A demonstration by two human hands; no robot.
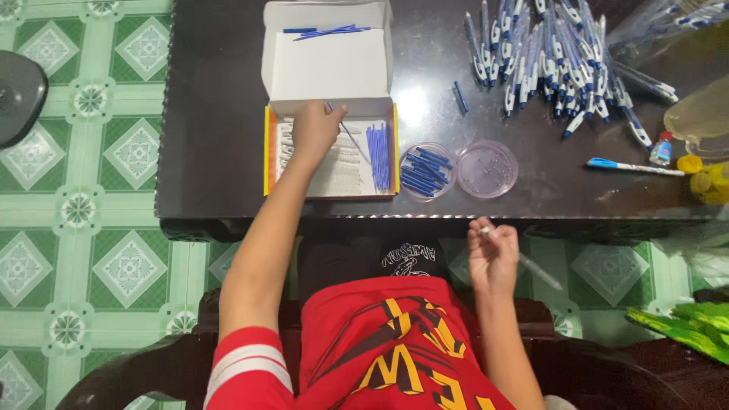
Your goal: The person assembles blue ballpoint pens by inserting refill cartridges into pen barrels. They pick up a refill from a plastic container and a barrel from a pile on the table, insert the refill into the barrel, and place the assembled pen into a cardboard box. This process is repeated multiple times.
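Here the left hand [317, 129] pinches a blue refill [351, 137] over the box [270, 152].

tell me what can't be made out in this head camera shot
- Head view: the white parts in the box are partly covered by the left hand.
- The clear pen barrel in the right hand is blurred, and the fingers hide its near end.
- The contents of the clear round dish are too small to identify.
- The pile of pens and the plastic bag are cut off by the top edge.
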